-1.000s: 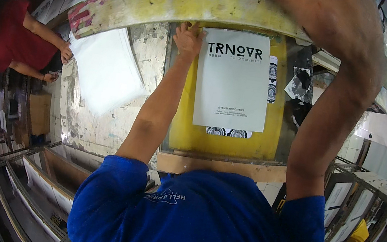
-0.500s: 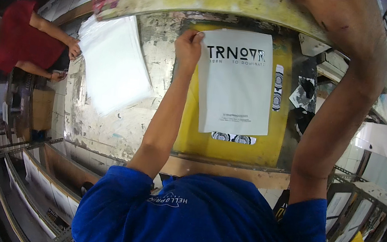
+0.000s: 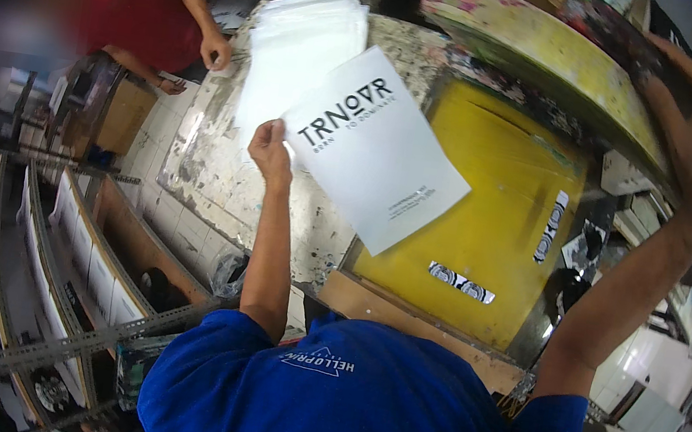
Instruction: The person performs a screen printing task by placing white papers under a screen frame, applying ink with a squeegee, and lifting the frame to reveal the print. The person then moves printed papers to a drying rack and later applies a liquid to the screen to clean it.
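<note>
Above the pale, paint-stained worktop point(image 3: 316, 238) slants a long, yellow-smeared frame point(image 3: 546, 54); below lies a yellow rectangular panel point(image 3: 490, 201), a loose stack of white sheets point(image 3: 303, 51) to its left. One black-lettered white sheet point(image 3: 375, 163) overlaps both in view, its corner pinched by the left hand point(image 3: 272, 151); the right hand point(image 3: 688, 114) curls round the frame's dark end. Two black-and-white patterned strips point(image 3: 460, 282) lie on the panel.

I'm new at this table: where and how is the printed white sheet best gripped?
Probably pinch the printed sheet at its blank left corner, from the near left, where the left hand is: it's thin, with black lettering set in from the edges.
</note>
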